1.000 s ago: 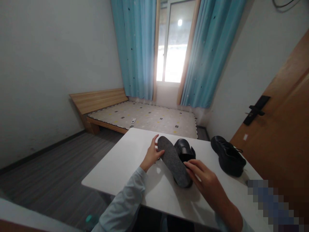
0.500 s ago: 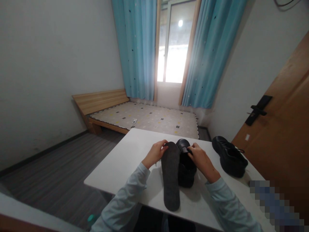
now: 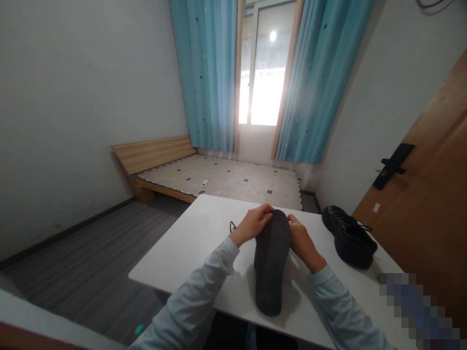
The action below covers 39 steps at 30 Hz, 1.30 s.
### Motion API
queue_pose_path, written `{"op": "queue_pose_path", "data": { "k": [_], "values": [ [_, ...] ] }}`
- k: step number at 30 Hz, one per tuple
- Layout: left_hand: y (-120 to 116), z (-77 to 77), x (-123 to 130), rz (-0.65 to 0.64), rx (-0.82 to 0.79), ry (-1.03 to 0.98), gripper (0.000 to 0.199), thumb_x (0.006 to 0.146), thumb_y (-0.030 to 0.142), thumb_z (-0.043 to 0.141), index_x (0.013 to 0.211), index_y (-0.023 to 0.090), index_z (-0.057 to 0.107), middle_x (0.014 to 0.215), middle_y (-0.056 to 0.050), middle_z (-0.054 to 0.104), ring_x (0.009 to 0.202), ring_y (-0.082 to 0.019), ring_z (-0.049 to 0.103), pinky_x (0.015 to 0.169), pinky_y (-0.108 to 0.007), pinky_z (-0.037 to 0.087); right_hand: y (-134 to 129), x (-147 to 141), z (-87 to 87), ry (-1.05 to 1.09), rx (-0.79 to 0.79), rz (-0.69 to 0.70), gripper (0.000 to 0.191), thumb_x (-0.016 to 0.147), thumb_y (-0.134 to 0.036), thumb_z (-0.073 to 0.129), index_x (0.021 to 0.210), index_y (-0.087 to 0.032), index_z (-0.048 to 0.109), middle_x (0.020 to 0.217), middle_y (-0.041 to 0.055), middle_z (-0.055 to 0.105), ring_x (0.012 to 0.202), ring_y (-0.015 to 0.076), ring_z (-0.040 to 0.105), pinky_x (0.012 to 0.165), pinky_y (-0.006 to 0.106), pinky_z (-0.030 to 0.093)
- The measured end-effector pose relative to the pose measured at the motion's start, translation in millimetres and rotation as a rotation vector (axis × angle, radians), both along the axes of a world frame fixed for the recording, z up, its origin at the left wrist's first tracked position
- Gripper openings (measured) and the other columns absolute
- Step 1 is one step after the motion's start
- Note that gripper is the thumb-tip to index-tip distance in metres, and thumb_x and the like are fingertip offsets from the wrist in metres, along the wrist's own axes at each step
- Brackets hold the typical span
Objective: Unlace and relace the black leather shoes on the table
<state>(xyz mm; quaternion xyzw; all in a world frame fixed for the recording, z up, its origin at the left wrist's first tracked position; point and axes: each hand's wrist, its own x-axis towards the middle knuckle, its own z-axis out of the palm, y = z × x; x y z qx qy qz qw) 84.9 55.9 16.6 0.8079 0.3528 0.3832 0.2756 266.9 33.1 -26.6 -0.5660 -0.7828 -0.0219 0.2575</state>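
Note:
A dark grey insole [image 3: 272, 267] stands heel-down over the table, its toe end pinched by my left hand [image 3: 253, 224]. Behind it is a black shoe, almost wholly hidden; a thin loop of its lace [image 3: 232, 225] shows to the left. My right hand [image 3: 303, 241] is closed at the right edge of the insole, with its fingertips partly hidden. In the earlier frame it grips the shoe's tongue, and its place at the shoe is much the same now. A second black lace-up shoe [image 3: 350, 240] lies to the right, apart from both hands.
The white table [image 3: 182, 253] holds both shoes. Beyond it stands a bed [image 3: 233, 180] with a small white remote [image 3: 205, 183] on the mattress. A wooden door [image 3: 430, 160] is at the right, and blue curtains [image 3: 211, 73] hang by the window.
My left hand has moved right with the insole, bringing it from beside the shoe to in front of it, so the shoe is now mostly covered. The right hand has shifted slightly.

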Motion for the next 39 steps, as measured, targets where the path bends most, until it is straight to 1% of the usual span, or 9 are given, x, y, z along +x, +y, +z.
{"op": "queue_pose_path", "data": {
  "k": [5,9,14,17,21,29,32,35,39],
  "values": [
    [0,-11.6,9,0.006,0.195,0.083,0.013,0.081,0.015,0.054,0.089,0.017,0.064,0.094,-0.006,0.065,0.092,-0.018,0.056,0.085,-0.03,0.044,1,8,-6.5,0.078,0.027,0.063,0.019,0.081,-0.009,0.045,0.074,-0.016,0.062,0.082,0.0041,0.052,0.064,0.0111,0.052,0.061,0.022,0.041],
    [0,-15.9,7,-0.032,0.277,0.265,0.019,0.082,0.011,0.05,0.096,0.019,0.061,0.093,-0.005,0.064,0.093,-0.018,0.056,0.085,-0.029,0.044,2,9,-9.4,0.166,0.025,0.082,0.019,0.08,-0.012,0.048,0.083,-0.017,0.066,0.085,0.0043,0.053,0.07,0.0132,0.054,0.066,0.024,0.043],
    [-3,-13.7,5,-0.019,0.393,0.533,0.026,0.088,0.013,0.042,0.111,0.02,0.051,0.089,-0.005,0.061,0.083,-0.019,0.059,0.075,-0.029,0.043,3,9,-9.2,0.233,0.035,0.104,0.019,0.08,-0.018,0.052,0.09,-0.019,0.068,0.086,0.0039,0.052,0.075,0.0151,0.054,0.069,0.026,0.044],
    [-6,-9.0,3,-0.059,0.551,0.628,0.03,0.09,0.016,0.041,0.119,0.022,0.046,0.092,-0.006,0.058,0.086,-0.018,0.058,0.079,-0.031,0.04,3,9,-8.3,0.245,0.03,0.122,0.017,0.081,-0.02,0.052,0.086,-0.018,0.068,0.082,0.0027,0.052,0.07,0.0145,0.053,0.066,0.026,0.043],
    [-9,-4.2,1,-0.123,0.698,0.703,0.019,0.09,0.021,0.044,0.106,0.022,0.055,0.095,-0.007,0.055,0.092,-0.019,0.053,0.083,-0.032,0.038,3,10,-8.1,0.28,0.025,0.136,0.019,0.081,-0.02,0.052,0.09,-0.019,0.068,0.083,0.0031,0.054,0.074,0.0156,0.055,0.068,0.027,0.044],
    [-10,0.5,1,-0.271,0.672,0.651,0.013,0.086,0.016,0.052,0.095,0.019,0.061,0.103,-0.006,0.062,0.093,-0.017,0.057,0.08,-0.029,0.044,8,13,-10.0,0.33,0.03,0.133,0.021,0.083,-0.024,0.052,0.091,-0.019,0.071,0.08,0.0032,0.055,0.072,0.0153,0.055,0.067,0.028,0.045],
    [-11,2.0,1,-0.286,0.552,0.617,0.016,0.085,0.013,0.052,0.091,0.02,0.065,0.096,-0.005,0.066,0.09,-0.015,0.061,0.079,-0.025,0.046,9,14,-10.3,0.348,0.023,0.148,0.023,0.085,-0.029,0.052,0.093,-0.019,0.071,0.08,0.0035,0.055,0.073,0.0155,0.056,0.067,0.028,0.046],
    [-13,2.4,5,-0.263,0.456,0.576,0.011,0.082,0.021,0.056,0.078,0.019,0.066,0.084,-0.006,0.069,0.082,-0.016,0.064,0.074,-0.023,0.048,8,14,-9.6,0.363,0.015,0.156,0.025,0.086,-0.032,0.052,0.093,-0.018,0.071,0.08,0.0039,0.055,0.074,0.0157,0.057,0.066,0.027,0.046],
    [-19,4.8,14,-0.191,0.529,0.673,0.024,0.084,0.023,0.05,0.068,0.013,0.065,0.068,-0.012,0.067,0.062,-0.021,0.064,0.059,-0.03,0.049,7,12,-8.7,0.377,0.023,0.159,0.025,0.086,-0.032,0.051,0.093,-0.018,0.071,0.08,0.0039,0.055,0.075,0.0156,0.056,0.066,0.027,0.046]
  ]
}}
